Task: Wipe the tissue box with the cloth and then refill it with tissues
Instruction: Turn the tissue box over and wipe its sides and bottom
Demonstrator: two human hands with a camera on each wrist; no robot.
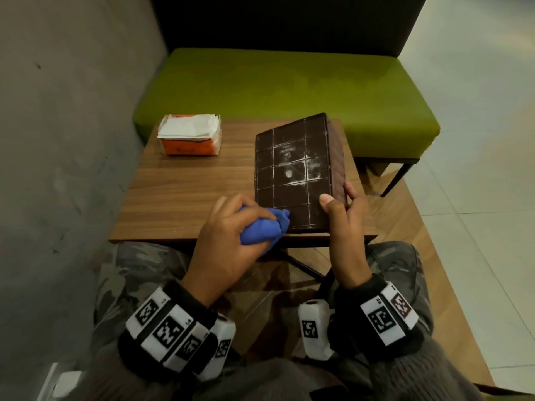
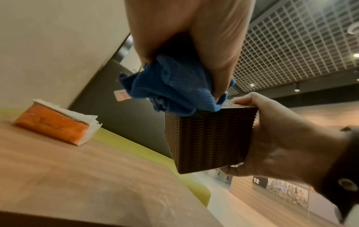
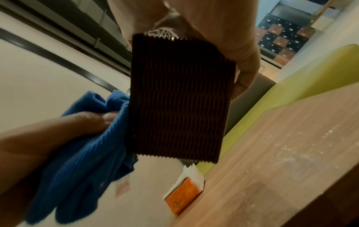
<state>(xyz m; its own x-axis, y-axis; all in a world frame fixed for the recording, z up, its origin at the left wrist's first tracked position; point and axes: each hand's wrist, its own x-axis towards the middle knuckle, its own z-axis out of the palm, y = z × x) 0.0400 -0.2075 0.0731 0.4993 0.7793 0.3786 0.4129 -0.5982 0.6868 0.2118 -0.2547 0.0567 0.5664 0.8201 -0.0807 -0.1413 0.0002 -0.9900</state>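
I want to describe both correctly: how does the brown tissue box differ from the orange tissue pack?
The brown tissue box is held tilted above the table by the right hand; the orange tissue pack lies flat, untouched. The box is dark, woven and dusty white; the pack is bright, with white tissues showing. The box looks larger.

Tissue box (image 1: 292, 169): dark brown, grid of pale lines on its upturned face, white dusty smears, ribbed weave pattern on the sides. Cloth (image 1: 262, 227): plain blue, fine waffle texture. Tissue pack (image 1: 189, 138) at 11 o'clock on the table: orange wrapper, white tissues on top. Table (image 1: 179, 192): brown wood grain. Bench (image 1: 289, 88) at 12 o'clock: plain lime green. Trousers (image 1: 139, 267): grey camouflage. Wristbands (image 1: 170, 328): black with white square code tags.
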